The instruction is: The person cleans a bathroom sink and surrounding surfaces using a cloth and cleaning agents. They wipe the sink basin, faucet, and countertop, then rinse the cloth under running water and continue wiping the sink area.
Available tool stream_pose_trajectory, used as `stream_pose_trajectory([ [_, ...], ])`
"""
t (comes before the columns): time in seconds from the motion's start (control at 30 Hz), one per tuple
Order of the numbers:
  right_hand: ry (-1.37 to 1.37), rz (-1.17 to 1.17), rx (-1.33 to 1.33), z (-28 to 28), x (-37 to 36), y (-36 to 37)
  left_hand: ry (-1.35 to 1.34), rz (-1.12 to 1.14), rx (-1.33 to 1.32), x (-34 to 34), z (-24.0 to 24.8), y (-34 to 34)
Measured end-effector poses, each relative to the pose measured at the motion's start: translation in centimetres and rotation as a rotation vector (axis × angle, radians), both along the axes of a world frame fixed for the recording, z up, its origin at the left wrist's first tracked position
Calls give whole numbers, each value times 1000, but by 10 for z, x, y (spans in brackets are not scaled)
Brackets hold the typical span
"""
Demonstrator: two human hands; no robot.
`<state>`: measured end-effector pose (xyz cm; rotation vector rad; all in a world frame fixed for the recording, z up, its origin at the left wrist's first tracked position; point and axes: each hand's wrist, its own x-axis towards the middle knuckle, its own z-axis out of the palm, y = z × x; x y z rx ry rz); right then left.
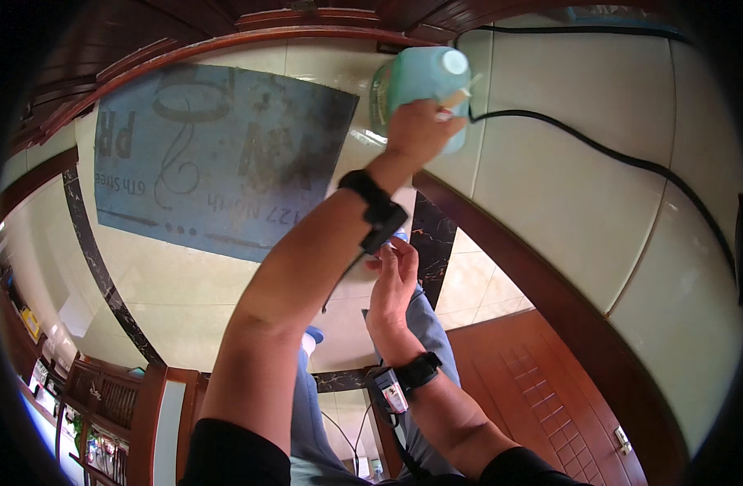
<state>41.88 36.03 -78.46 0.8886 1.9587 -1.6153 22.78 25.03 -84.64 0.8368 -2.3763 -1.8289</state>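
My left hand [420, 131] curls at the green jug [416, 77] at 1 o'clock; my right hand [394, 283] bends narrow mid-clock. I can't tell either grip. Slow moves should keep the jug steady.

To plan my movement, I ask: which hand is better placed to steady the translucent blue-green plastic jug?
Probably the left hand: it is at the jug, whereas the right hand is farther from it, nearer the body.

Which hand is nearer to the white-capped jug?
The left hand, which overlaps the jug in the picture; the right hand is lower, nearer the jeans.
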Motion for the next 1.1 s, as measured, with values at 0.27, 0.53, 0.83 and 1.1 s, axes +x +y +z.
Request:
stream_pose_trajectory([
  [0.27,27,8,14,-4,13,-5,15,171,286,141,16,-43],
  [0.53,203,159,29,-30,33,20,-456,631,571,452,198,-147],
  [0.83,78,1326,-185,107,133,40,-557,1031,230,680,428,-150],
  [1.1,68,1828,-347,338,76,46,-95,1087,924,568,462,-30],
])
